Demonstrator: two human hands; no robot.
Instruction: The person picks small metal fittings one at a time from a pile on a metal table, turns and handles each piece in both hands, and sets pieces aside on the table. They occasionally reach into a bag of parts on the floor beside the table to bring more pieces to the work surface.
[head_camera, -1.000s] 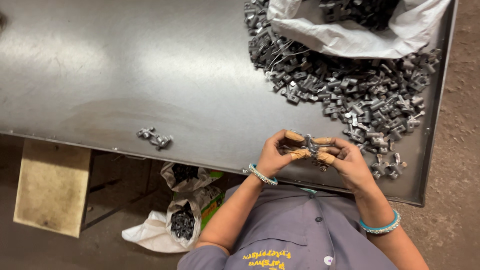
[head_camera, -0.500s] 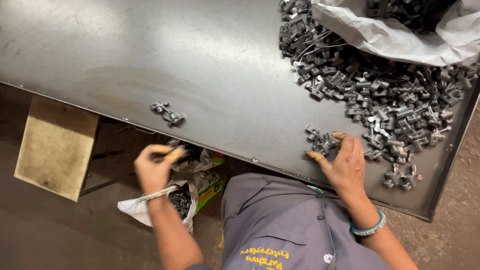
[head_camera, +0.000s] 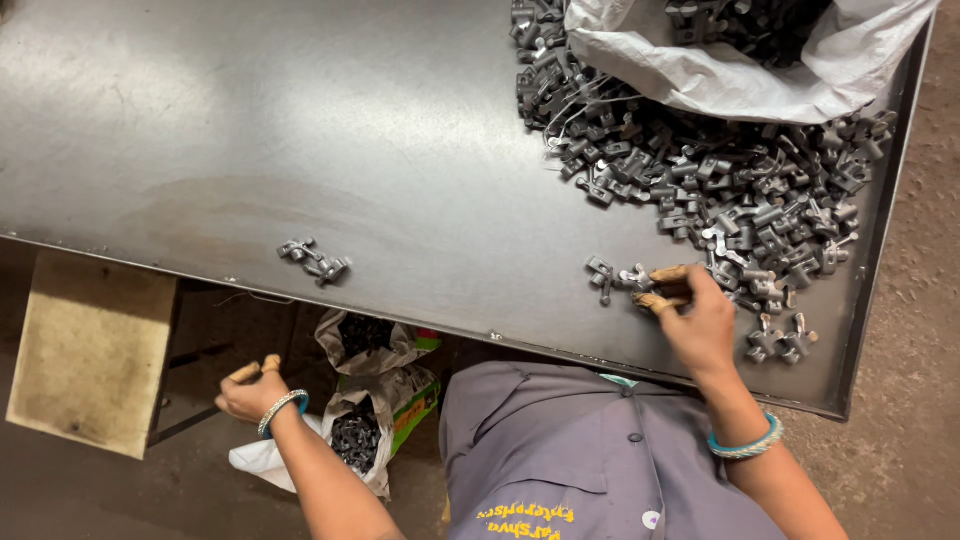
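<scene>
**Right hand at the pile, left hand down by the bags**

Now the right hand (head_camera: 700, 318) sits at the near edge of the metal table (head_camera: 300, 150), its taped fingertips (head_camera: 668, 273) pinched together on a small grey metal part (head_camera: 630, 278) at the fringe of the big heap of parts (head_camera: 720, 180). That heap spills out of a white sack (head_camera: 740, 60) at the far right corner. These pieces look cast or forged: stiff, hard, heavy for their size, with lugs and edges that snag on their neighbours, which would explain the tape on the fingers. The sensible place to take one is across its narrow middle, lifting it clear of the tangle rather than dragging it.

The left hand (head_camera: 250, 392) hangs below the table edge, fingers loosely curled and holding nothing that I can see, just beside the open bags of dark parts (head_camera: 358, 435) on the floor. A small joined pair of parts (head_camera: 315, 260) lies alone on the table's near left, well apart from the heap.

Compared with half a second ago, the left hand has dropped lower and its fingers have closed in, while the right hand has kept to the same spot at the pile's edge. A second ago, both hands were together at the table edge, working one piece between them.
</scene>
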